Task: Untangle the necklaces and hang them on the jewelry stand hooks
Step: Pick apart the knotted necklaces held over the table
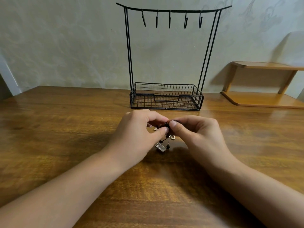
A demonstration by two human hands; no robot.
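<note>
A tangle of necklaces hangs between my two hands just above the wooden table. It has a dark beaded cord, a thin pale chain and a rectangular metal pendant resting on the table. My left hand pinches the tangle from the left with thumb and fingers. My right hand pinches it from the right, thumb on top. Behind them stands the black wire jewelry stand with several bare hooks under its top bar.
The stand's wire basket base sits at the back middle of the table, close to a pale patterned wall. A light wooden two-tier shelf stands at the back right. Bare tabletop lies to the left and in front of my arms.
</note>
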